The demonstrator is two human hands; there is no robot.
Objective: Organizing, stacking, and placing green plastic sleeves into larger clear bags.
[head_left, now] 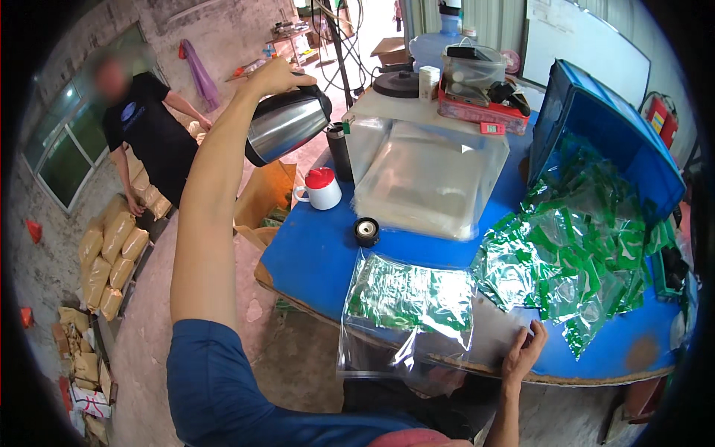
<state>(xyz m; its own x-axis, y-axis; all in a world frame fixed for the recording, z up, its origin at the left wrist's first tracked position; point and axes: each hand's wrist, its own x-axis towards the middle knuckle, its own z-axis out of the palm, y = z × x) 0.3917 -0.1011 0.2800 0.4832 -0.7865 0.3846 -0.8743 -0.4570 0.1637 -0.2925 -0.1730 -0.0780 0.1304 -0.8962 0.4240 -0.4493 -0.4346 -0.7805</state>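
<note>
I have the left hand (272,77) at 11 o'clock in my view, its fingers wrapped around the handle of a steel jug (287,127). The right hand (521,356), at 4 o'clock, is empty, its fingers apart and loosely bent, by the edge of the blue table (305,242).

The jug is tipped, its top just beside the mouth of an upright dark flask (339,155) near 12 o'clock. I judge that pouring is in hand; I can't make out a stream or the fill level. A black cap (366,231) lies off, at the flask's 5 o'clock, so closing up looks still undone.

A white mug (323,195) with a red lid (319,177) stands at the flask's 7 o'clock. Farther out, green-and-silver packets (588,261) heap at 3 o'clock; a co-worker (153,123) stands at 10.
</note>
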